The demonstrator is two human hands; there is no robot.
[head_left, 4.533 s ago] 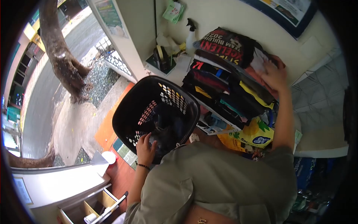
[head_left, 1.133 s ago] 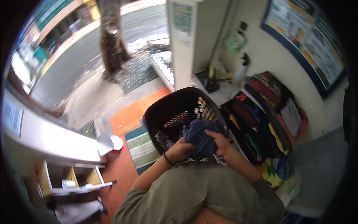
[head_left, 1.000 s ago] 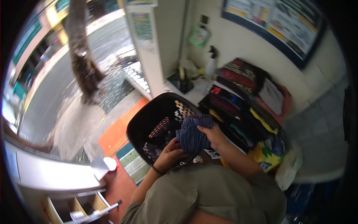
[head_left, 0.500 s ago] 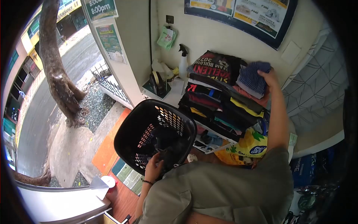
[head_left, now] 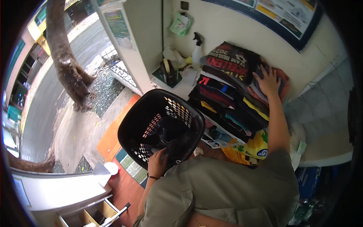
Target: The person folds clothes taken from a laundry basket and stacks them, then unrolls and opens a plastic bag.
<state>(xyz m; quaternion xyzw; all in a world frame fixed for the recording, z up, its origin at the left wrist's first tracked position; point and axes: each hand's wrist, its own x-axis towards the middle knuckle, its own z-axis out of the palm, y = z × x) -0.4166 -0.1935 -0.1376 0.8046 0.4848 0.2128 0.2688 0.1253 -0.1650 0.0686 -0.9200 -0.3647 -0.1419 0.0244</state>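
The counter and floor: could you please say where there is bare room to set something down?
A narrow counter strip shows between the tape dispenser and basket; reddish floor lies bare between the green mat and drawer. Folded clothes crowd the counter's right end.

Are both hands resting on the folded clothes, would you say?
No, the right hand rests on folded clothes, the left hand at the laundry basket.

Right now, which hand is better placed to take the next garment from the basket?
Probably the left hand: it is at the near rim of the black laundry basket, close to the dark clothes, while the right hand rests on the folded clothes.
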